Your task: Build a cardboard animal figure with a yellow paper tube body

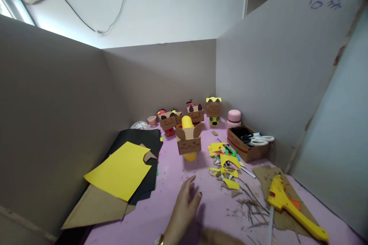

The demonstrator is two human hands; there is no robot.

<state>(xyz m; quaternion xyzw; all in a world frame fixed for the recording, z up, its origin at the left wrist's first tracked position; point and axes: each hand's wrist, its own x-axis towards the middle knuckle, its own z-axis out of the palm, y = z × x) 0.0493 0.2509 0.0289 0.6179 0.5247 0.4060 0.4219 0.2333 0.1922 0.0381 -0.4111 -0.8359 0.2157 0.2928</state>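
Note:
My left hand reaches forward over the pink tabletop, fingers stretched, thumb apart, holding nothing; a watch is on its wrist. Only a blurred part of my right hand shows at the bottom edge, its fingers not visible. Beyond my left hand, apart from it, stands a cardboard animal figure with brown ears, a drawn face and a yellow tube body. Behind it are several similar cardboard-faced figures, some with red or yellow tops.
Yellow paper, black sheets and brown card lie left. Paper scraps and dried twigs lie right, near a yellow glue gun on cardboard. A box of scissors and a pink bottle stand behind.

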